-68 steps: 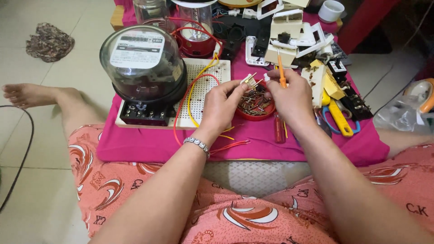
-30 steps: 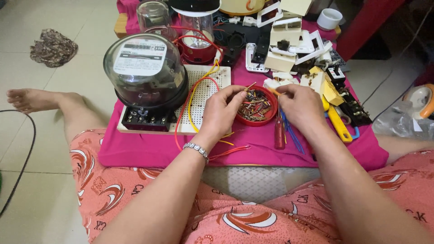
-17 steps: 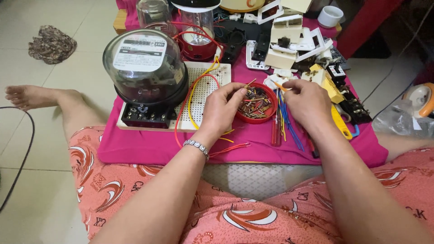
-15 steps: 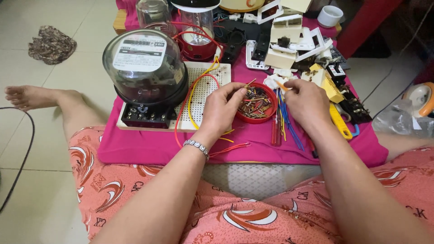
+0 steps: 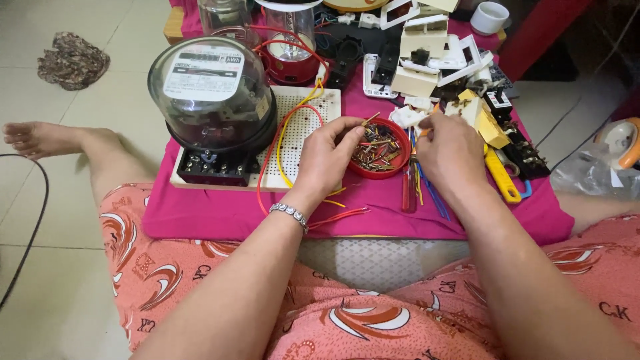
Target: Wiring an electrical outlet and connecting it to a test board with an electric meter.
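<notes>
Red bowl [image 5: 393,167] of short coloured wire ends sits on the pink cloth [image 5: 213,213], just between both hands. Left hand [image 5: 330,157] curls at its near-left rim, fingertips pinching one small wire piece. Right hand [image 5: 450,150] hovers just right of it, fingers closed on an orange bit. Loose wires [image 5: 423,190] crowd the bowl's right; the electricity meter [image 5: 213,100] stands left.

Both forearms reach forward over the knees, converging toward the red bowl [image 5: 381,149]. The left hand [image 5: 330,160] rests against the bowl's left rim, fingers curled and pinched over its edge. The right hand [image 5: 452,152] hovers just right of the bowl, fingers bent together, knuckles up.
</notes>
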